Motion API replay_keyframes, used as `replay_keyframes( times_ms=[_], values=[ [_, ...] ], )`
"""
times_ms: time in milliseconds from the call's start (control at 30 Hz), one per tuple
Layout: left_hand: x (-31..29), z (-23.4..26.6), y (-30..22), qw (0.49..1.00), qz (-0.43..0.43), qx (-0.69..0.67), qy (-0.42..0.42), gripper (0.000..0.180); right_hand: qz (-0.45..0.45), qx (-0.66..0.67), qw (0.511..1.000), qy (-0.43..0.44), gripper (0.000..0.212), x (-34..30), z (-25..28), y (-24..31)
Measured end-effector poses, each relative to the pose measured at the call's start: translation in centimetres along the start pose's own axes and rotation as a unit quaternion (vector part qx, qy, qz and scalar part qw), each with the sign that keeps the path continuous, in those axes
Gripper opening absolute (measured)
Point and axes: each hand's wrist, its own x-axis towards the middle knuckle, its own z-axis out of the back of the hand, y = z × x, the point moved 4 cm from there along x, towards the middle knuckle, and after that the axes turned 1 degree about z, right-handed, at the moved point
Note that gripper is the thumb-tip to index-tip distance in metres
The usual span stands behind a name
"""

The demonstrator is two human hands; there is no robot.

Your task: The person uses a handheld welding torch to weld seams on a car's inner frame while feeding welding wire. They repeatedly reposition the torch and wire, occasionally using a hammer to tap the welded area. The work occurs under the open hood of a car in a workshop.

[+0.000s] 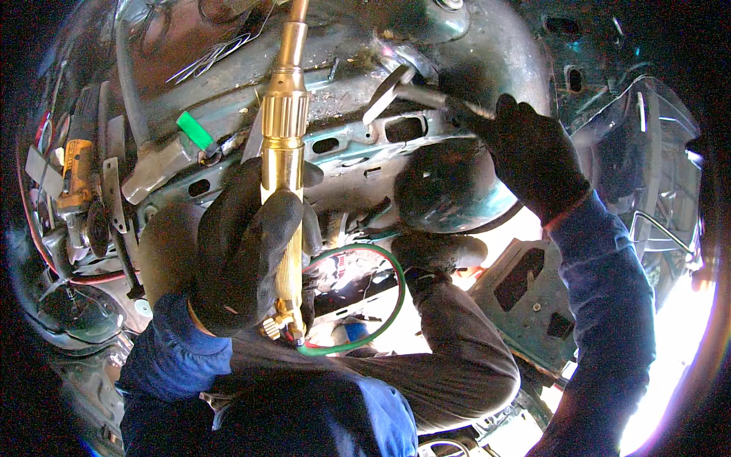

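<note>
My left hand (240, 244), in a black glove, is wrapped round a brass gas torch (283, 164) held upright in the middle of the view. A green hose (401, 289) and a red one run from the torch's lower end, beside its small valve knob. In a black glove too, my right hand (537, 156) grips a hammer (421, 95) by its handle, to the right of the torch. The hammer's head is over the ridged edge of a worn metal vehicle panel (335, 114); whether it touches the metal I cannot tell.
At the left lie a yellow-orange power tool (76, 175) and a flat metal bar with holes (114, 196). A green tab (196, 131) sticks up from the panel. A dark rounded metal bulge (445, 183) lies below the hammer. My bent leg (464, 343) is beneath my right arm.
</note>
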Motion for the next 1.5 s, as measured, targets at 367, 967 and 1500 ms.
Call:
replay_keyframes(
  times_ms=[367, 967, 1500],
  values=[
    [0.4, 0.1, 0.9, 1.0, 0.022, -0.007, 0.019, 0.027, -0.015, -0.017, 0.998, 0.053, 0.06, -0.6, 1.2, -1.2],
    [0.4, 0.9, 0.9, 0.997, 0.007, 0.068, 0.021, 0.038, -0.021, -0.016, 0.999, 0.034, 0.055, -0.8, 1.0, -0.9],
    [1.0, -0.1, 0.2, 0.994, -0.074, 0.083, 0.024, 0.028, -0.021, -0.018, 0.998, 0.056, 0.059, -1.0, 1.5, -0.2]
  ],
)
